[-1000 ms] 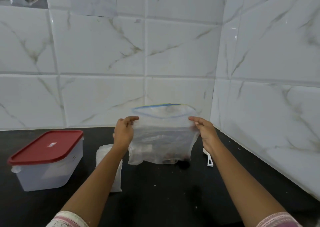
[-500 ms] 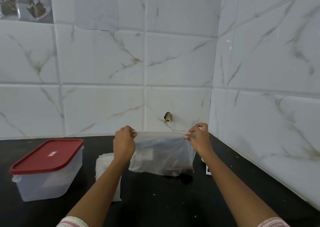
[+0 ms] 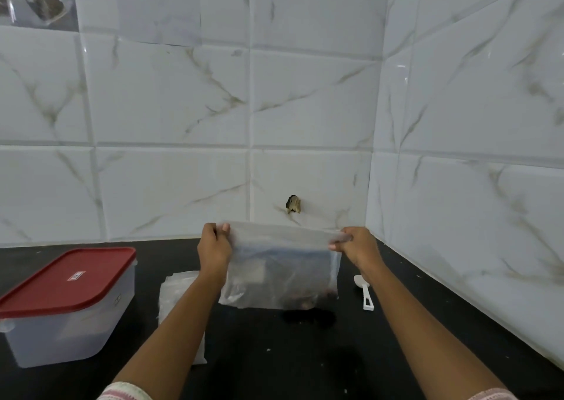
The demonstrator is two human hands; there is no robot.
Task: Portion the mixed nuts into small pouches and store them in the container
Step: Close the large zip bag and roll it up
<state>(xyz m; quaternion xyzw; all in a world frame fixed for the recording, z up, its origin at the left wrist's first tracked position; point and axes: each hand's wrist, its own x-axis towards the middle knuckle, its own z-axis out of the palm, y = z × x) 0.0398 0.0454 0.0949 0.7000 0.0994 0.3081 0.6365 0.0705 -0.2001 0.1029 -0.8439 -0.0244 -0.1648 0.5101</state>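
Note:
A large clear plastic bag of mixed nuts [image 3: 280, 271] stands on the black counter [image 3: 305, 354] near the back wall. Dark nuts show through its lower part. My left hand [image 3: 215, 247] pinches the bag's top edge at the left corner. My right hand [image 3: 355, 245] pinches the same folded-down top edge at the right corner. A stack of small clear pouches [image 3: 178, 296] lies flat on the counter under my left forearm. A clear storage container with a red lid [image 3: 65, 305] sits closed at the left.
A white plastic scoop [image 3: 364, 293] lies on the counter just right of the bag, partly behind my right wrist. White marble tiles form a corner close behind and to the right. A small hole [image 3: 293, 204] marks the back wall above the bag.
The bag's open blue-rimmed mouth, held high a second ago, has been brought down and folded flat. Both hands have dropped lower and now pinch the flattened top edge.

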